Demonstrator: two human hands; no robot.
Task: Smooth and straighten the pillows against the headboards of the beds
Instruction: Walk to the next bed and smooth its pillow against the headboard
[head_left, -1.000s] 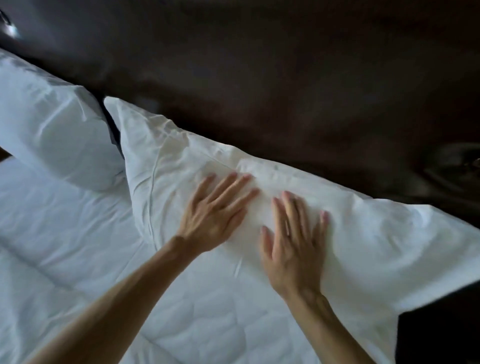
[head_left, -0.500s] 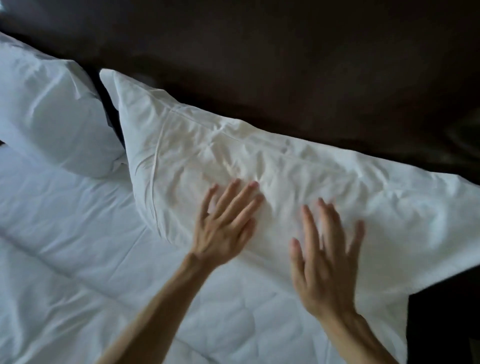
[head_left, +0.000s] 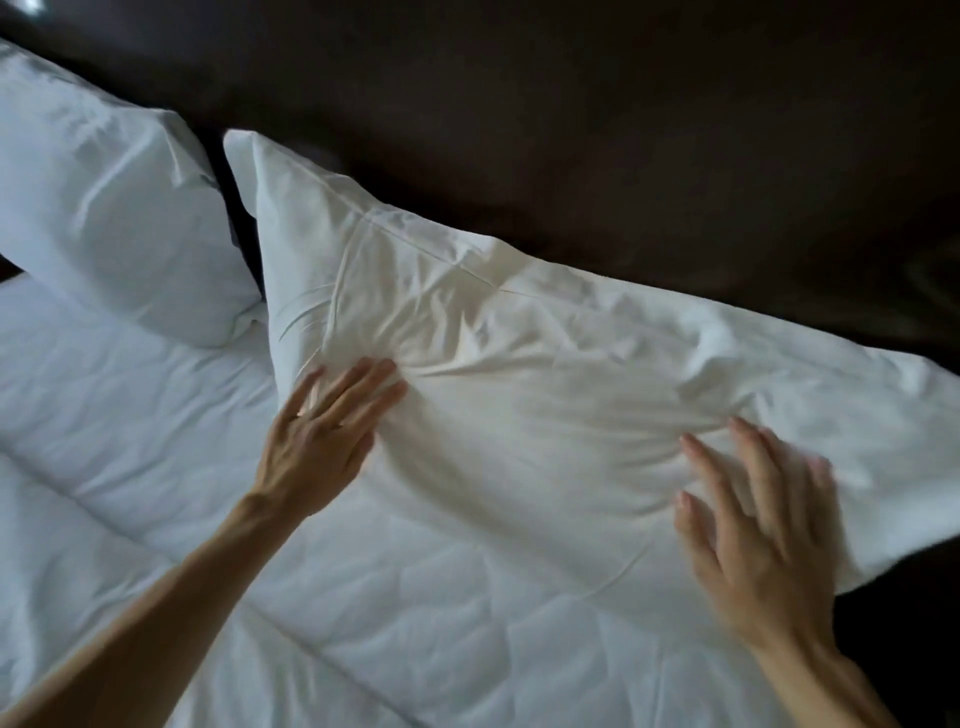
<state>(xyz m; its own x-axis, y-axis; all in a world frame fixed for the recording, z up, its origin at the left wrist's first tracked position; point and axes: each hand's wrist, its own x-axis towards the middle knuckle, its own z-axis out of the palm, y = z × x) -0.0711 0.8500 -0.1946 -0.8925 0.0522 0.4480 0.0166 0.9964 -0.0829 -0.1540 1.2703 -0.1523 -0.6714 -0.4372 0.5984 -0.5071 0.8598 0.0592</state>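
Head view of a bed with two pillows set against a dark brown headboard (head_left: 597, 135). The large white wrinkled fabric pillow (head_left: 545, 364) lies across the middle of the frame, its long upper edge against the headboard and its lower edge resting on the white quilted bed cover (head_left: 415, 597). A second white plump pillow (head_left: 114, 208) stands to its left, near it, with a narrow dark gap between the two.

The left hand (head_left: 317, 441) reaches in from the lower left on a bare, extended forearm. It lies palm down with its fingers (head_left: 363, 384) spread and straight, the tips pressed into the wrinkled pillow near its lower left corner, where creases radiate from the contact. It clasps nothing.

The right hand (head_left: 758, 540) enters from the lower right, palm down, fingers spread and slightly curved, laid on the pillow's lower right part. Motion blur softens its outline. Folds of fabric gather just above its fingertips. It too is flat and splayed, with no cloth pinched. The two hands are well apart, one toward each end of the same pillow.
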